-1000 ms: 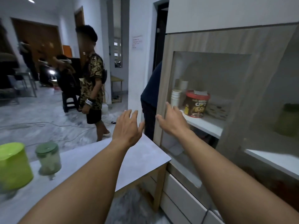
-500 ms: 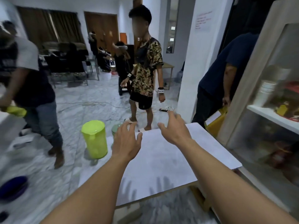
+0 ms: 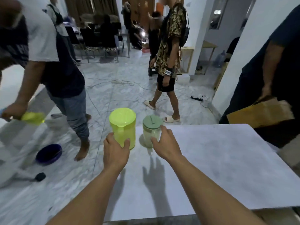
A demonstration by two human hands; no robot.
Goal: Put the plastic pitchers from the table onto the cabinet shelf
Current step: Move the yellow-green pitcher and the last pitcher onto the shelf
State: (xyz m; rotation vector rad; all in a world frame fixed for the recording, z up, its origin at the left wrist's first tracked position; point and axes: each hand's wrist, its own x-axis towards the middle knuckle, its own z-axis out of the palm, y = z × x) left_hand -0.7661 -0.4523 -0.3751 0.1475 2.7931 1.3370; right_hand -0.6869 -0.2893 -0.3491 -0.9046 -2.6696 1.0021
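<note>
Ahead of me the white table [image 3: 219, 168] fills the lower right of what I see, pale and bare across most of its top. Both pitchers stand upright at its far left corner, side by side and a little apart. The yellow-green pitcher [image 3: 124, 125] is the bigger one, lidded, on the left; the clear pitcher [image 3: 151, 132] with the pale green lid sits to its right, smaller and frosted-looking. My left hand [image 3: 116, 151] is at the near side of the yellow-green pitcher, fingers spread and curling around its lower body, thumb on one side and fingertips on the other, not clenched tight. My right hand [image 3: 165, 143] reaches to the clear pitcher, fingers open around its right side, thumb low on the front. Whether either grip has actually closed firm I cannot tell. Beyond the table, on the marble floor, a person in a patterned shirt [image 3: 172, 38] stands, and a dark blue bowl [image 3: 48, 154] lies to the left
</note>
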